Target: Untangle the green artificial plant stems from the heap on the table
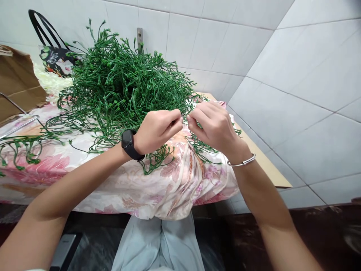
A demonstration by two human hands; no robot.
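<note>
My left hand (160, 130), with a black band on its wrist, is closed with thumb and finger pressed together. Close beside it, a narrow gap apart, my right hand (213, 126) is closed in a similar pinch and wears a silver bangle. What either hand grips is hidden or too small to make out. Behind them spreads a big tangled heap of green artificial plant stems (126, 81) with small budded tips. Loose green stems (153, 162) show below my left hand, and more stems (201, 148) lie under my right hand.
A floral cloth (126, 188) covers the table, bunched at the front edge. A bare board edge (265, 169) runs along the right. At left are a cardboard box (19, 81), a metal wire piece (21, 120), pale flowers (53, 82) and a floral bag (56, 60). Tiled walls (214, 41) stand behind.
</note>
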